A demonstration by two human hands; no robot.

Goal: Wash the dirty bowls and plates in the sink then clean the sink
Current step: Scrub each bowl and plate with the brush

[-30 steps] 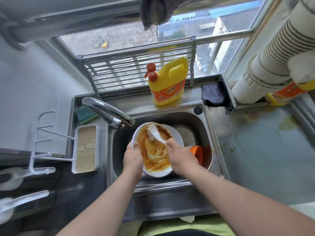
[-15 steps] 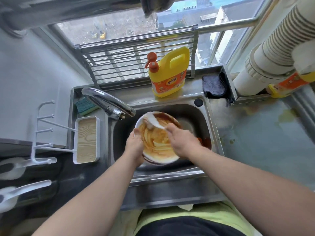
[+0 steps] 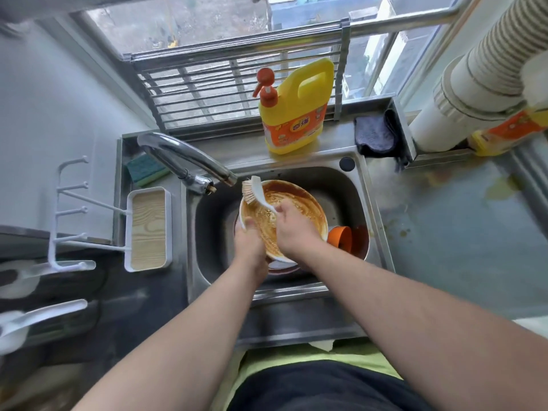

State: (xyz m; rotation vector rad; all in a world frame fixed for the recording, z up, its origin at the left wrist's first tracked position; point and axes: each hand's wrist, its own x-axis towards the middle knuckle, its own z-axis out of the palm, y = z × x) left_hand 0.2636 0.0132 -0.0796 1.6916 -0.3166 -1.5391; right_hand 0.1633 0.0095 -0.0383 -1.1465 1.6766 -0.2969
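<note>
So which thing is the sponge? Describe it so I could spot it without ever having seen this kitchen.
Start at the steel sink and follow its chrome tap back to the base, on the left rear corner of the ledge. The sponge lies there, just behind the white tray with the wood-grain floor. It is the only small flat block, dark teal on top with a yellow-green layer beneath.

Daylight enters through window (image 3: 237,31) at top of frame, scene bright overall. Lower left of frame dim, dark counter there loses detail. Soft glare on chrome faucet (image 3: 184,161) and on steel sink (image 3: 360,185) rim near center. Shadows weak, soft-edged, mostly inside basin. Strong wide-angle distortion: window bars curve, pipe (image 3: 474,84) at upper right bends, forearms at bottom look stretched. Corners soft and smeared, upper left most blurred. Center fairly sharp, slight motion blur, compression grain.
</note>
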